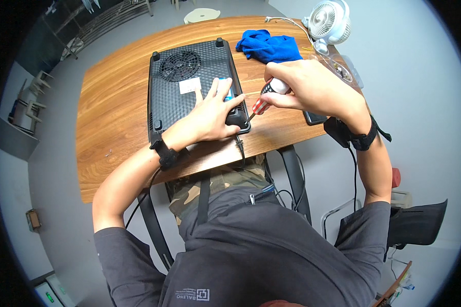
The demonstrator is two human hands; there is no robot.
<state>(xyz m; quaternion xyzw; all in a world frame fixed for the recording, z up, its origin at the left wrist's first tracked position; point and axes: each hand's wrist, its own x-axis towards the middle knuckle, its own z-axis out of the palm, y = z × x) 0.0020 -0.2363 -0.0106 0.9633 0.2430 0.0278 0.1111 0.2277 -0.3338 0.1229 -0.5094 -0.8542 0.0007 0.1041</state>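
Note:
A black induction cooktop (164, 94) lies upside down on the wooden table, its round fan grille (181, 66) and several feet facing up. My left hand (212, 112) rests flat on its near right part with fingers spread, partly covering a blue label. In my right hand (310, 87) is a screwdriver (262, 106) with a red, white and dark star-patterned handle. Its shaft slants down to the left, and the tip meets the cooktop's near right corner. Whether a screw sits under the tip is too small to tell.
A blue cloth (269, 46) lies beyond the cooktop on the right. At the far right corner stands a white fan (327, 23) with its cable. A dark flat device (314, 118) lies below my right hand. The cooktop's power cord (240, 147) hangs at the table's near edge (189, 166).

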